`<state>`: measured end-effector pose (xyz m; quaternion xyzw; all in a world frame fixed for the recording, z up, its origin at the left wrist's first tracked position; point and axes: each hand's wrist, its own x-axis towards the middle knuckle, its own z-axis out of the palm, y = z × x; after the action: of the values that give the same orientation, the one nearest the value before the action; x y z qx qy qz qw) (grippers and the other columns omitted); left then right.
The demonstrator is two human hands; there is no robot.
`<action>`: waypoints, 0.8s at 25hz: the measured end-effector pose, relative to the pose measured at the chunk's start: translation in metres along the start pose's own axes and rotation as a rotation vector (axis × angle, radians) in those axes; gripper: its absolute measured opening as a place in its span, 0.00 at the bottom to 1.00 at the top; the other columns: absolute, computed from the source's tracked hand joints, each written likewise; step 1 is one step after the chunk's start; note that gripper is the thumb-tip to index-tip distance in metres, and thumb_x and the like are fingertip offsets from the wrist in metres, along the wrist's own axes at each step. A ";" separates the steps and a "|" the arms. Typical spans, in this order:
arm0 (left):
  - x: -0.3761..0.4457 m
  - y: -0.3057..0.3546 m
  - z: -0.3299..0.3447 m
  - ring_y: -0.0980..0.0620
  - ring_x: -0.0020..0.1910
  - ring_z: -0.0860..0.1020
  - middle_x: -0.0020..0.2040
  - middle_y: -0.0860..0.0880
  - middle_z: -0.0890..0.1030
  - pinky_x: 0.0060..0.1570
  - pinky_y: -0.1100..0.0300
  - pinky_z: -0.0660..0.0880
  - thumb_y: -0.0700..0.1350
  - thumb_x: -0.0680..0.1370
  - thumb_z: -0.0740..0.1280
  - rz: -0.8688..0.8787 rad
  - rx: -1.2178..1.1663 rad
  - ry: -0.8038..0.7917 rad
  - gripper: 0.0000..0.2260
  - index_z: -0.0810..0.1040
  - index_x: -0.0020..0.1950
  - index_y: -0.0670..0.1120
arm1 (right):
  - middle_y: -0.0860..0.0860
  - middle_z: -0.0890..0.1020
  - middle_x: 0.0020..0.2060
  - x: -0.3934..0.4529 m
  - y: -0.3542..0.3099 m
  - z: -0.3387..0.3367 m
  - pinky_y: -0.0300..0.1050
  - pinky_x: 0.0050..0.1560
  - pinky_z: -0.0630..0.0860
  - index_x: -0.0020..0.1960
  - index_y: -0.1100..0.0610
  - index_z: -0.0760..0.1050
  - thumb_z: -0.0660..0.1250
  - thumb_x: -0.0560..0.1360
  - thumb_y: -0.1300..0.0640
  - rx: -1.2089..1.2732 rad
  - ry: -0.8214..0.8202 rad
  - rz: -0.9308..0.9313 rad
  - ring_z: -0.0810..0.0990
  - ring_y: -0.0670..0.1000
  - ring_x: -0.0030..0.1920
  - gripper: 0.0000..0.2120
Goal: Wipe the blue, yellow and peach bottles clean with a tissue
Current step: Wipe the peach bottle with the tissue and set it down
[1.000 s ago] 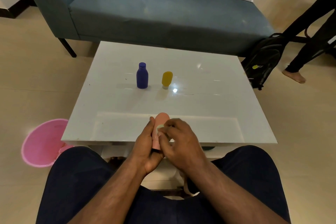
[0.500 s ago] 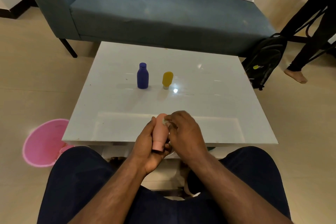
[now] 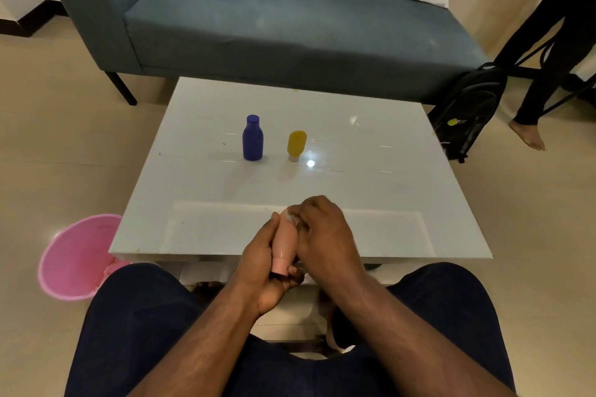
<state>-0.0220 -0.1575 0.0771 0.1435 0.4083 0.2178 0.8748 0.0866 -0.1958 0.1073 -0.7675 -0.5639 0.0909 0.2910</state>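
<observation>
My left hand (image 3: pixel 263 267) grips the peach bottle (image 3: pixel 284 243) over the near edge of the white table (image 3: pixel 371 203), cap end pointing down toward me. My right hand (image 3: pixel 325 232) presses a small piece of white tissue (image 3: pixel 290 215) against the bottle's far end; most of the tissue is hidden under the fingers. The blue bottle (image 3: pixel 252 138) stands upright near the table's middle. The yellow bottle (image 3: pixel 296 145) stands on its pale cap just right of the blue one.
A pink bin (image 3: pixel 75 256) sits on the floor at the left of the table. A teal sofa (image 3: pixel 274 19) is behind the table. A black backpack (image 3: pixel 467 109) and another person's legs (image 3: pixel 545 51) are at the right.
My right hand with the tissue has slid up the peach bottle from its middle to its far end. The left hand keeps its grip, and the other bottles have not moved.
</observation>
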 end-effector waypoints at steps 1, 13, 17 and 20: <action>0.000 0.000 -0.001 0.45 0.47 0.84 0.53 0.41 0.85 0.41 0.52 0.78 0.60 0.80 0.64 0.006 0.011 -0.006 0.22 0.80 0.65 0.45 | 0.48 0.78 0.50 -0.011 -0.012 0.004 0.41 0.52 0.74 0.54 0.55 0.80 0.67 0.75 0.58 -0.044 -0.027 -0.063 0.74 0.48 0.51 0.09; -0.002 -0.002 0.000 0.43 0.58 0.83 0.60 0.41 0.84 0.49 0.46 0.79 0.68 0.79 0.55 0.030 0.044 -0.060 0.29 0.79 0.67 0.49 | 0.48 0.77 0.54 -0.029 -0.022 0.023 0.42 0.59 0.70 0.62 0.51 0.76 0.65 0.75 0.58 -0.102 -0.217 -0.020 0.72 0.47 0.56 0.16; -0.001 -0.003 0.002 0.47 0.40 0.79 0.50 0.40 0.83 0.29 0.57 0.73 0.69 0.76 0.58 0.038 0.087 0.010 0.31 0.78 0.66 0.48 | 0.49 0.76 0.56 0.006 0.014 -0.011 0.37 0.56 0.70 0.60 0.53 0.77 0.66 0.76 0.59 -0.105 -0.052 0.011 0.72 0.49 0.57 0.13; 0.002 -0.005 -0.001 0.46 0.49 0.83 0.55 0.41 0.84 0.40 0.52 0.77 0.69 0.77 0.55 0.044 0.080 -0.011 0.31 0.80 0.64 0.48 | 0.50 0.76 0.56 -0.004 -0.006 -0.001 0.39 0.55 0.70 0.62 0.53 0.76 0.66 0.75 0.57 -0.159 -0.120 -0.069 0.72 0.50 0.57 0.15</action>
<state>-0.0202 -0.1607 0.0737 0.1884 0.4088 0.2196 0.8656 0.0807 -0.1983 0.1107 -0.7616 -0.6118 0.0818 0.1976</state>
